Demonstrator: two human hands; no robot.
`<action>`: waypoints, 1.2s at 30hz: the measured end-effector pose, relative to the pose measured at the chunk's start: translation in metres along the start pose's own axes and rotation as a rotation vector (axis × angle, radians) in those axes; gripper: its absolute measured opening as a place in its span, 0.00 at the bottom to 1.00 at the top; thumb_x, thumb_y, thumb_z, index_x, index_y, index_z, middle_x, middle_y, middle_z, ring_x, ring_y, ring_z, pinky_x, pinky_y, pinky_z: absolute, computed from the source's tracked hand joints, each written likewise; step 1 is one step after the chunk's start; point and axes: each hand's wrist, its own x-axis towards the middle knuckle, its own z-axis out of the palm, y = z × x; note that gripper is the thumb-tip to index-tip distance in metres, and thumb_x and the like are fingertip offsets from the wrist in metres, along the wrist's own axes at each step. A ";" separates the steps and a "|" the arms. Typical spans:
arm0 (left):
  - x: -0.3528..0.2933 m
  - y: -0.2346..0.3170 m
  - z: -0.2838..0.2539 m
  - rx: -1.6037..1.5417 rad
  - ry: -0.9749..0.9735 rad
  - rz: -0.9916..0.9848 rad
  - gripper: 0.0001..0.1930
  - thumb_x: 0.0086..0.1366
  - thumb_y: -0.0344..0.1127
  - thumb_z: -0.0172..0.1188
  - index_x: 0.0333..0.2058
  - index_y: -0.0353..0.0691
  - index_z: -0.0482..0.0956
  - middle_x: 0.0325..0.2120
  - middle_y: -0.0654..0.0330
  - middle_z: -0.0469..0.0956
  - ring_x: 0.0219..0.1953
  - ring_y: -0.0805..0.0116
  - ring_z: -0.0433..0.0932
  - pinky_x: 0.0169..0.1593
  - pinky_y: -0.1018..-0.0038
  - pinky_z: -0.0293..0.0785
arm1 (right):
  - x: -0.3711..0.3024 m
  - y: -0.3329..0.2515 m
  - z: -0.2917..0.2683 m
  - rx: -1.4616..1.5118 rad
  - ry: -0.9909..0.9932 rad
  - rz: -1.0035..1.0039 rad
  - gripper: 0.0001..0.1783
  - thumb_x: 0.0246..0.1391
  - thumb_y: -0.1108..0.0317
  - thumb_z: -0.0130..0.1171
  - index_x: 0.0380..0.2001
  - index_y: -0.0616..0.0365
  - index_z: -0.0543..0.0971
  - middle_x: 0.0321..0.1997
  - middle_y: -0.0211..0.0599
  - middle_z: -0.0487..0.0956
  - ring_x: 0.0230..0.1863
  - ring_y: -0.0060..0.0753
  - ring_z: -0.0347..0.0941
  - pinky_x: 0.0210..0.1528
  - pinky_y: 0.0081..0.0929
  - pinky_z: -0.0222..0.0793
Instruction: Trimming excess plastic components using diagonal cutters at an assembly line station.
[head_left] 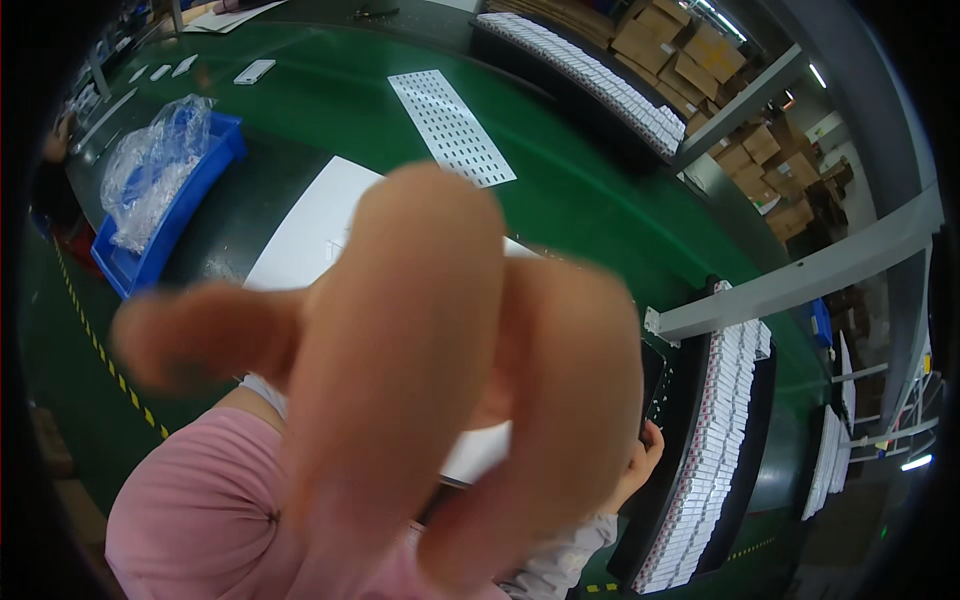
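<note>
My left hand is raised very close to the view, large and blurred. Its thumb stands out to the left and the fingers are apart, with nothing visible in them. Behind it lies a white sheet, mostly hidden by the hand. At the lower right, my right hand, in a grey sleeve, has bent fingers at the edge of a dark flat thing. Small white bits lie along that thing's side. What the right fingers hold, if anything, is hidden.
A blue bin with clear plastic bags stands at left. A white perforated sheet lies on the green tabletop. Black trays of small white boxes stand right and at the back. A grey metal post rises at right.
</note>
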 end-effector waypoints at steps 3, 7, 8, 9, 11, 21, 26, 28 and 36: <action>0.023 -0.014 -0.013 -0.290 -0.550 0.017 0.16 0.66 0.43 0.49 0.32 0.36 0.77 0.29 0.52 0.77 0.29 0.60 0.77 0.30 0.69 0.73 | 0.001 0.001 -0.001 0.006 0.007 -0.008 0.14 0.37 0.81 0.48 0.30 0.63 0.79 0.52 0.47 0.68 0.55 0.47 0.63 0.60 0.38 0.55; 0.017 -0.005 0.001 -0.291 -0.803 -0.116 0.20 0.64 0.47 0.54 0.31 0.32 0.77 0.24 0.53 0.75 0.25 0.62 0.77 0.21 0.72 0.70 | 0.001 0.003 0.001 0.009 0.007 -0.022 0.14 0.37 0.81 0.47 0.30 0.63 0.79 0.52 0.47 0.68 0.55 0.48 0.63 0.60 0.38 0.56; 0.012 -0.014 0.005 -0.289 -0.910 -0.083 0.19 0.64 0.47 0.53 0.29 0.33 0.76 0.22 0.54 0.73 0.23 0.61 0.76 0.21 0.71 0.69 | 0.000 0.007 -0.001 -0.009 0.007 -0.020 0.15 0.37 0.80 0.47 0.30 0.64 0.79 0.52 0.47 0.68 0.56 0.48 0.63 0.60 0.38 0.56; 0.009 -0.023 0.013 -0.373 -0.912 -0.070 0.16 0.65 0.45 0.52 0.27 0.37 0.75 0.19 0.56 0.71 0.21 0.58 0.73 0.21 0.68 0.66 | 0.000 0.005 -0.003 -0.015 -0.001 -0.025 0.15 0.38 0.80 0.47 0.30 0.64 0.79 0.53 0.47 0.68 0.56 0.48 0.63 0.60 0.38 0.56; 0.003 -0.025 0.022 -0.250 -0.867 -0.040 0.16 0.65 0.45 0.52 0.27 0.38 0.75 0.19 0.56 0.71 0.21 0.57 0.73 0.22 0.68 0.67 | 0.000 0.003 -0.003 -0.008 -0.001 -0.030 0.15 0.38 0.80 0.47 0.30 0.63 0.79 0.53 0.47 0.68 0.56 0.48 0.63 0.60 0.38 0.55; -0.001 -0.026 0.023 -0.222 -0.759 -0.008 0.14 0.65 0.44 0.52 0.31 0.41 0.79 0.18 0.57 0.72 0.20 0.57 0.72 0.23 0.67 0.66 | 0.000 0.008 -0.002 -0.023 0.006 -0.028 0.15 0.38 0.80 0.47 0.30 0.63 0.80 0.53 0.48 0.68 0.56 0.48 0.62 0.60 0.38 0.55; 0.001 -0.021 0.023 -0.181 -0.801 0.004 0.14 0.65 0.44 0.52 0.29 0.41 0.78 0.18 0.58 0.73 0.20 0.57 0.72 0.23 0.67 0.66 | 0.000 0.004 0.000 0.002 0.003 -0.023 0.16 0.37 0.80 0.46 0.30 0.63 0.80 0.53 0.48 0.68 0.56 0.47 0.62 0.60 0.38 0.55; -0.001 -0.020 0.021 -0.172 -0.835 0.003 0.14 0.65 0.44 0.52 0.28 0.41 0.78 0.18 0.58 0.73 0.20 0.57 0.72 0.23 0.67 0.66 | 0.000 0.004 -0.001 -0.022 0.005 -0.005 0.15 0.37 0.80 0.46 0.30 0.63 0.80 0.53 0.48 0.68 0.56 0.47 0.62 0.60 0.38 0.56; -0.003 -0.018 0.023 -0.137 -0.822 0.049 0.14 0.65 0.45 0.52 0.25 0.42 0.76 0.17 0.58 0.72 0.20 0.57 0.73 0.22 0.67 0.67 | -0.002 0.006 0.001 -0.030 0.012 -0.027 0.15 0.37 0.80 0.47 0.30 0.63 0.80 0.53 0.47 0.68 0.56 0.47 0.63 0.60 0.37 0.56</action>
